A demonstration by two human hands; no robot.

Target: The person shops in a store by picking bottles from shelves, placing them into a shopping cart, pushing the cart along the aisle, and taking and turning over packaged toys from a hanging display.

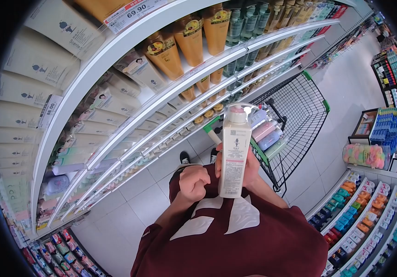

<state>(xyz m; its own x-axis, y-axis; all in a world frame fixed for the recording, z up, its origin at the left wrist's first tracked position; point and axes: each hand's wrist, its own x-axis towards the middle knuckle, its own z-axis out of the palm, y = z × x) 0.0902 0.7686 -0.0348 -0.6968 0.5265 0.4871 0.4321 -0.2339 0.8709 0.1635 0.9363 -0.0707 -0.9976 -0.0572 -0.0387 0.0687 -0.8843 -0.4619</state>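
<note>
A tall cream-white pump bottle (234, 154) stands upright in front of my chest, its printed label facing me. My right hand (252, 167) is wrapped round it from behind, with fingertips showing at its left edge. Near the top, the bottle has a pinkish-white pump head under a clear cover. My left hand (194, 182) is curled closed beside the bottle, apart from it, and nothing shows in its fingers.
A green-trimmed wire shopping cart (300, 117) stands just ahead, with several bottles (268, 134) inside. Long shelves (168, 87) of bottles and boxes line the left. Lower display shelves (364, 207) stand at right. Tiled floor (136, 196) shows between them.
</note>
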